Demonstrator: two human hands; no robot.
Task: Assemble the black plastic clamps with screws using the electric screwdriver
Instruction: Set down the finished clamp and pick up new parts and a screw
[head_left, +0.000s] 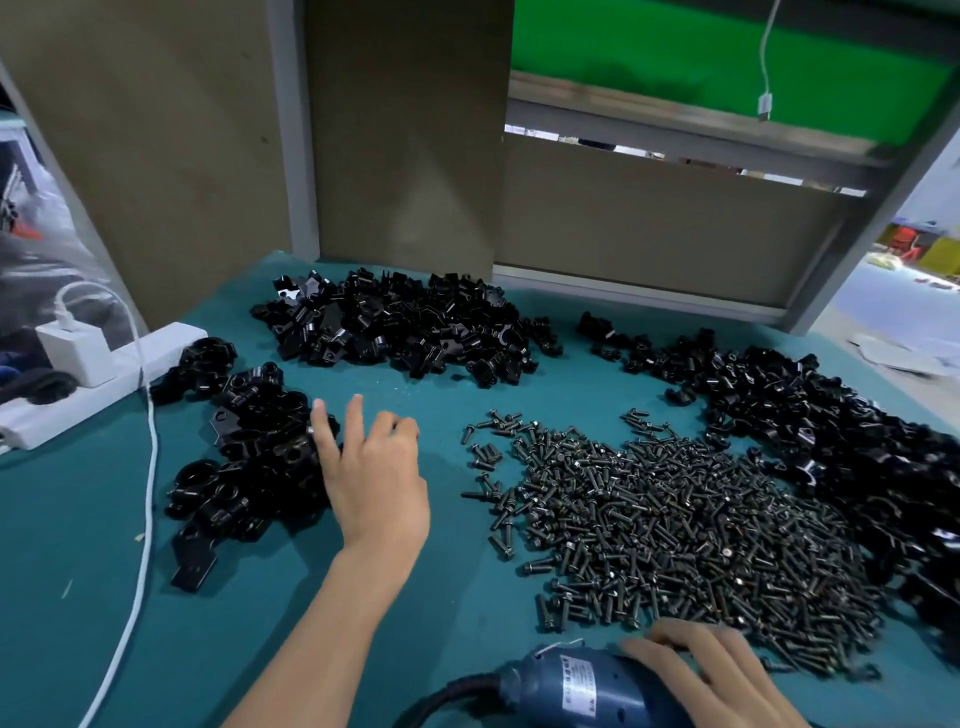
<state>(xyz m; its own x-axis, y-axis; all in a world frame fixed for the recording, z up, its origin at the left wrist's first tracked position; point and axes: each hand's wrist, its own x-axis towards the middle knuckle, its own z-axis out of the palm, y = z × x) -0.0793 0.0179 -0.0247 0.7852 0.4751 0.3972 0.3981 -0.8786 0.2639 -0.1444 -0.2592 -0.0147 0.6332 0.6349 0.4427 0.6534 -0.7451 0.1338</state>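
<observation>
Closest, at the bottom edge, the blue screwdriver is laid on the teal worktop, and the right grip is rested on its front end. The fingers are laid nearly straight along it, not closed round it; the thumb is hidden. The fingertips are placed just beside the heap of screws at centre right. If the tool is lifted or swung carelessly, loose screws are likely to be swept across the worktop.

At centre left the left grip is held apart with nothing in it, fingers spread at the edge of the left pile of clamps. Other clamps are heaped at upper centre and along the right. The pieces are interlocked, so neighbours may be dragged out with any one picked. A white cable is run down the left side and could be snagged by the forearm.
</observation>
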